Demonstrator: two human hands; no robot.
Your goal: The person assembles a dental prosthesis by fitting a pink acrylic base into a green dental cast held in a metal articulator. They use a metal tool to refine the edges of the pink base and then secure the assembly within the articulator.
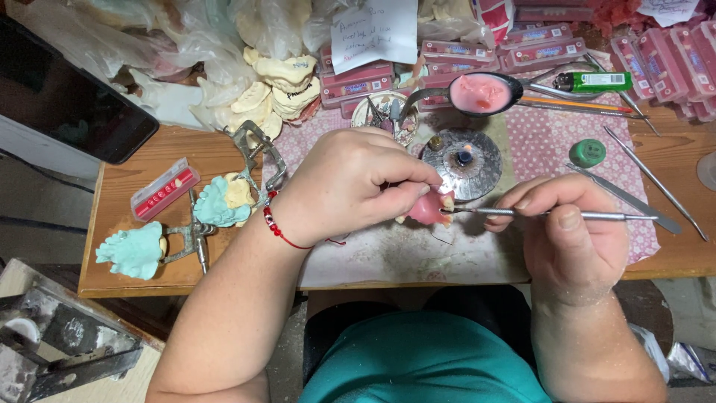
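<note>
Two hands on the job above a wooden table (127,261). Left hand (350,183) is curled tight, pinching a pink wax denture (429,209) over the middle of the mat. Right hand (563,227) grips a thin metal tool (552,215) in closed fingers, tip touching the denture's tooth edge. Some pale teeth look seated in the wax; how many are left, can't tell. Small burner (464,158) sits just behind, green plaster casts (134,250) well off left, untouched.
</note>
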